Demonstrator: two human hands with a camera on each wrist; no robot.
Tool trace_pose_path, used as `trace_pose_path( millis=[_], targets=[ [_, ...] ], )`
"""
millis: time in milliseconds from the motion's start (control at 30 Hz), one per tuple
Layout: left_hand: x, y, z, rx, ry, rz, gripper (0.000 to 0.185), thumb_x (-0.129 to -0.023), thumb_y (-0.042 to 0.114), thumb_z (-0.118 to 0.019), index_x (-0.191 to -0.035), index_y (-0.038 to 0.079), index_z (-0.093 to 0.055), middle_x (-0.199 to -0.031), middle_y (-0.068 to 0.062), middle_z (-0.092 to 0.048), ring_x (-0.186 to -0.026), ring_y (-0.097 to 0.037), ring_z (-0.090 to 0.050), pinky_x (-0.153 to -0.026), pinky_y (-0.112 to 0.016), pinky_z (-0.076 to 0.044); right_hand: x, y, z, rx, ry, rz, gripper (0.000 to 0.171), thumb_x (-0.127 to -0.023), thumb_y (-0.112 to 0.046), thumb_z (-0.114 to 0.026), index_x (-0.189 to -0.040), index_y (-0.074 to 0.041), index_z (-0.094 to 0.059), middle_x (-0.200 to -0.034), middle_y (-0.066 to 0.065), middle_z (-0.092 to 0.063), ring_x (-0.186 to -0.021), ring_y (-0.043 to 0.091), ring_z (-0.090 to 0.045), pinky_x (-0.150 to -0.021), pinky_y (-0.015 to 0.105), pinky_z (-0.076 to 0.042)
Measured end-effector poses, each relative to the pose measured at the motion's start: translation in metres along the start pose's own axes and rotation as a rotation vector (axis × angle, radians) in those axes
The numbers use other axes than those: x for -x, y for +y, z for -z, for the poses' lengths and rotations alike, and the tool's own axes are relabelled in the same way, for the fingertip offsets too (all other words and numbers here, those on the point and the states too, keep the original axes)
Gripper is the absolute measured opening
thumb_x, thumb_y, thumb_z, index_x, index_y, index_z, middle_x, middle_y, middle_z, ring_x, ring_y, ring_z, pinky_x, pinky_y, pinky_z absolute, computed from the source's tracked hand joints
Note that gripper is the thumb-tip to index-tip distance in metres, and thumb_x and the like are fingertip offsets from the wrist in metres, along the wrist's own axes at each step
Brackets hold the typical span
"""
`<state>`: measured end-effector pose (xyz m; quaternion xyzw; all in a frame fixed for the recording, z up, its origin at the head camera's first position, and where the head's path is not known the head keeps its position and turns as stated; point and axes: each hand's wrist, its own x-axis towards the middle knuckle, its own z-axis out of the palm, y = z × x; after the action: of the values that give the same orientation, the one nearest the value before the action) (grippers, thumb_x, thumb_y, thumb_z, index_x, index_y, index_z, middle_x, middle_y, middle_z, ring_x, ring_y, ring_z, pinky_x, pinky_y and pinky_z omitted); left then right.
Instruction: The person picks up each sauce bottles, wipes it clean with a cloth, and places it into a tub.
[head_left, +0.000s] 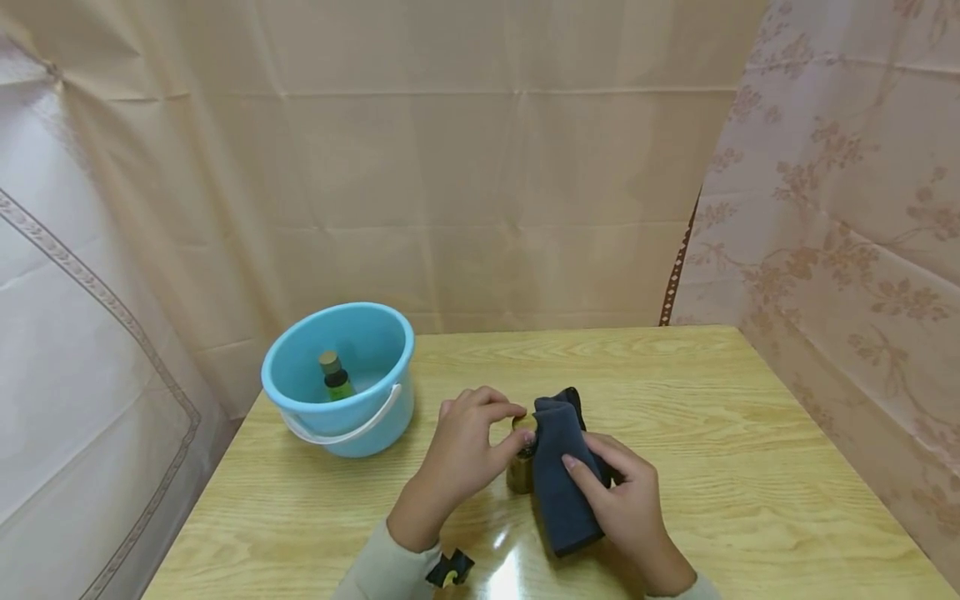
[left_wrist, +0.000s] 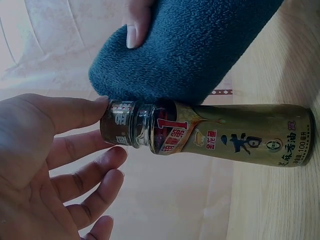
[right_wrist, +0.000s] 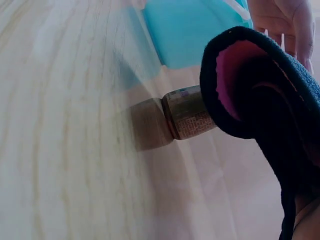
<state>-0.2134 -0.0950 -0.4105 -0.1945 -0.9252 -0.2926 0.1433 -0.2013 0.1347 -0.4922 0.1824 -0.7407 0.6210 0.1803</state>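
At the left of the table [head_left: 675, 500] a blue bucket [head_left: 390, 400] is seen, with a second small bottle [head_left: 335, 377] standing inside it; nothing touches either. Nearer the middle, the left hand [head_left: 457, 458] is set on the cap [left_wrist: 117, 129] of a small bottle [left_wrist: 225, 142] that stands upright on the wood; the thumb and a fingertip are pinched lightly on the cap, the remaining fingers being left loose and spread. The bottle is judged to be glass, so stiff, breakable and fairly light; its glossy label may prove slippery, and its narrow base makes it easily tipped; the firmest hold is judged to be the cap or the neck just below it. To the right, a dark blue cloth [head_left: 558, 467] is pressed against the bottle's side and draped down to the table; it is soft and limp, and is gripped in the curled fingers of the right hand [head_left: 622, 500].
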Motion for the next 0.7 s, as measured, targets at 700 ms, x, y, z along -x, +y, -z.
trace_pose_path(
  millis=[700],
  targets=[
    [0.0000,-0.0021,-0.0008,0.025,0.002,-0.006,0.030,-0.095,0.044,-0.075,-0.116,0.024,-0.080,-0.113,0.008,-0.070,-0.106,-0.016,-0.062,-0.091,-0.043,-0.039,-0.0006,0.0058,-0.0032,0.016,-0.018,-0.080,0.033,-0.091,-0.007,-0.079,-0.124,-0.013,-0.076,-0.118,0.008,-0.075,-0.097,0.014,-0.075,-0.068,0.032,-0.062]
  ],
)
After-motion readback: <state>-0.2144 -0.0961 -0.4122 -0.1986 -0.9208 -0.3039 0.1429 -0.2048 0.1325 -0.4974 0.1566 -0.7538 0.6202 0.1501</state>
